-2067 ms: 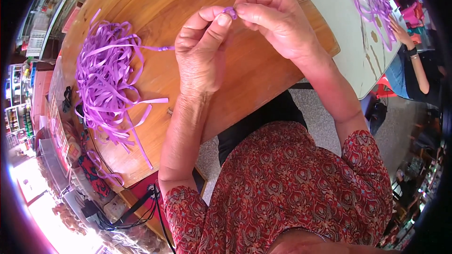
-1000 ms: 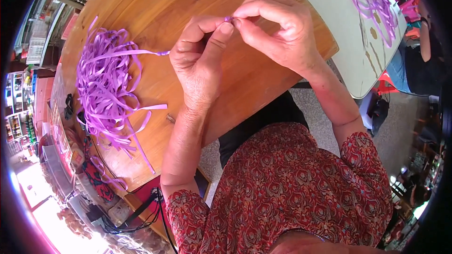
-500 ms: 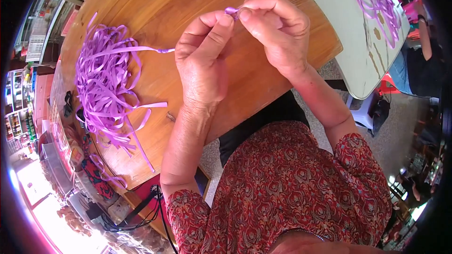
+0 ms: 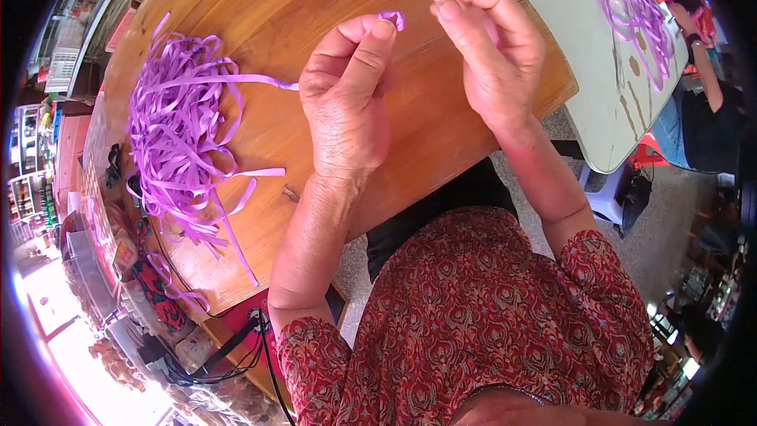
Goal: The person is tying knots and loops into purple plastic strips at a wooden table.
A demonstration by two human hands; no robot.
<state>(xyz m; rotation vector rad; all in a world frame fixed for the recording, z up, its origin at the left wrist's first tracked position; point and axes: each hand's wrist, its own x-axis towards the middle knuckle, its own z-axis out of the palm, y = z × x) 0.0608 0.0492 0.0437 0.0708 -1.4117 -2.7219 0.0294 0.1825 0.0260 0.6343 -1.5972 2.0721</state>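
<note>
Two hands hover over a round wooden table (image 4: 260, 0). The left hand (image 4: 347, 102) pinches a small purple loop (image 4: 392, 17) between thumb and forefinger, its other fingers curled in. A strand of ribbon (image 4: 260, 79) runs from behind this hand leftward to the purple ribbon pile (image 4: 177, 130), which lies on the table's left side, well apart from the hands. The right hand (image 4: 493, 51) sits just right of the loop, fingers bunched and tips pressed narrow; whether it holds anything cannot be told. To the far right stands a pale table (image 4: 583, 55) with more purple ribbon (image 4: 635, 20) on it, and another person's arm (image 4: 706, 71) beside it.
</note>
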